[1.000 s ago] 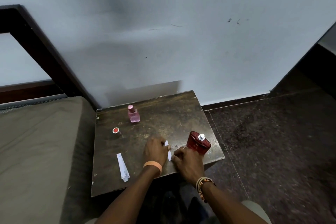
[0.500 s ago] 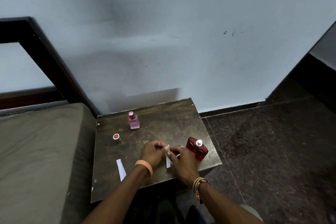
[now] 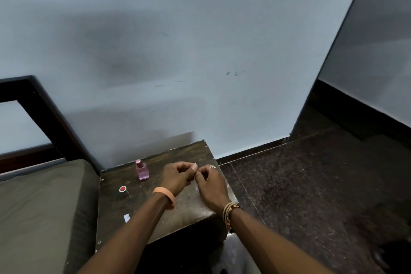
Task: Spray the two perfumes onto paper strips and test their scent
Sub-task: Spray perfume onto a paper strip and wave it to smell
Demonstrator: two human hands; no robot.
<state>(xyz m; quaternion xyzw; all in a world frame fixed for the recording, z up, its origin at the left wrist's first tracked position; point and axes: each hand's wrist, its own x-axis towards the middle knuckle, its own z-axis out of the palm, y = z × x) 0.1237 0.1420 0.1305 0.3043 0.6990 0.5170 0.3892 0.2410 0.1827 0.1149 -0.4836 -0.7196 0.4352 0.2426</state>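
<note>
While both hands hover curled over the small table, the paper strip (image 3: 195,165) sits pinched between their fingertips, up off the tabletop toward its back right part. Only a tiny pale sliver of it shows, so I can't tell how it's tilted. The left hand (image 3: 178,176) nips it from one side with its fingers tucked in tight, and the right hand (image 3: 211,181) does the same from the other side, the tips of the two hands touching. The pink perfume bottle (image 3: 141,170) stands upright just left of the left hand, cap on. Nearer and further left there's a red cap (image 3: 122,189) on its own. A second paper strip (image 3: 126,217) lies flat by the front left, half hidden by the left forearm. All of this is on a dark wooden table (image 3: 191,209), pushed against a pale blue wall (image 3: 200,51), with a mattress (image 3: 40,207) on the left and a speckled dark floor (image 3: 311,184) on the right.
</note>
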